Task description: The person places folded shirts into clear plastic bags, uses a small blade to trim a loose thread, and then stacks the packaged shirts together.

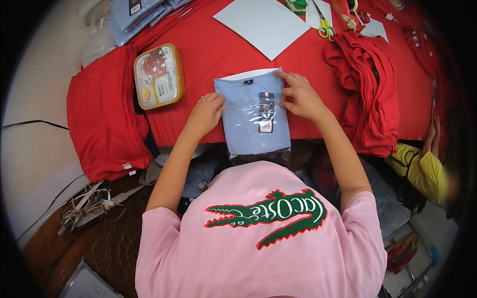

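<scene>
A folded light blue shirt (241, 116) lies in front of me at the table's near edge, inside a clear plastic bag (261, 157) whose lower end hangs past that edge. A white board edge (253, 73) shows above its collar. On its front lies a dark hang tag (267, 111). My left hand (209, 110) is curled on the shirt's upper left edge, closed, with its thumb hidden. At the upper right corner is my right hand (300, 97), its forefinger stretched to the corner and its thumb apart, lower on the side edge.
Red garments (107, 114) are piled at the left beside a lidded plastic tub (159, 77). More red garments (370, 89) lie at the right. Beyond are a white board (261, 25), yellow-handled scissors (326, 29) and bagged blue shirts (136, 15). A person in a yellow top (417, 169) is at far right.
</scene>
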